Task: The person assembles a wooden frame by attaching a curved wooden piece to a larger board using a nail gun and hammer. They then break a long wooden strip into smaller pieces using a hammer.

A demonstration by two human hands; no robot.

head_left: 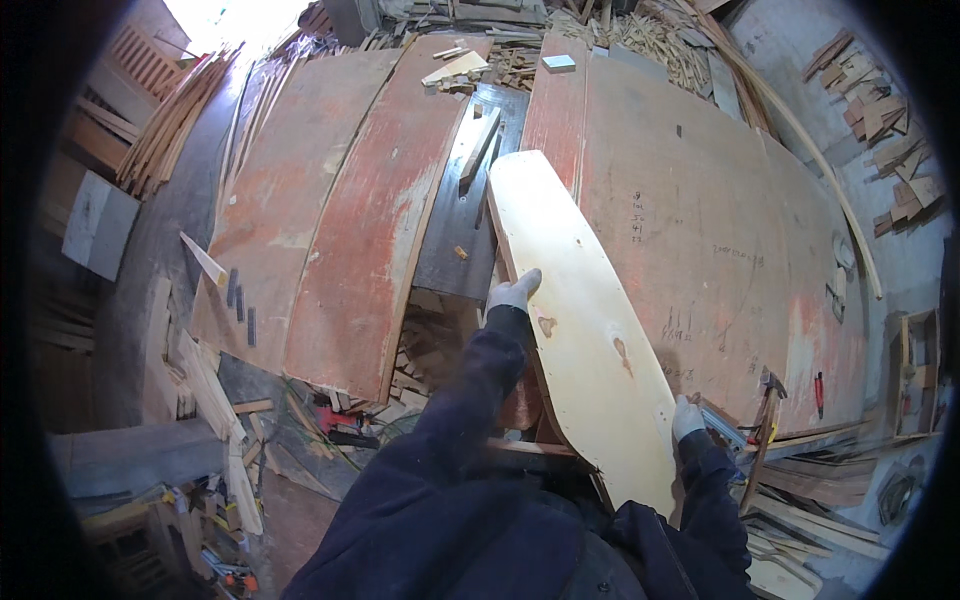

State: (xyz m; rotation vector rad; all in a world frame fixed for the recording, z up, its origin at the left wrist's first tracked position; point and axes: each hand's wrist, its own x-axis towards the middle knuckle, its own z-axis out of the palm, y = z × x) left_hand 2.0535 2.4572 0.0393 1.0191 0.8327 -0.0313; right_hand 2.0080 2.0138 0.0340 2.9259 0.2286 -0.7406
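Note:
A long pale wooden board point(590, 310) with dark knots and rounded ends slants from the worktable toward my body. My left hand point(515, 293), in a light glove, grips its left edge with the thumb over the top face. On the opposite edge, nearer to me, my right hand point(688, 418) is closed round the board; its lower fingers are hidden beneath. The far end of the board lies over a dark metal bed point(455, 240) set between reddish wooden panels. A narrow wood strip point(482, 145) rests on that metal.
Right of the board spreads a wide wooden tabletop point(700, 240) with pencil marks. A hammer point(768, 400) and a red-handled tool point(819, 395) lie at its near right. A reddish panel point(360, 240) extends leftward. Offcuts point(650, 80) pile up at the back; a red tool point(345, 425) sits low left.

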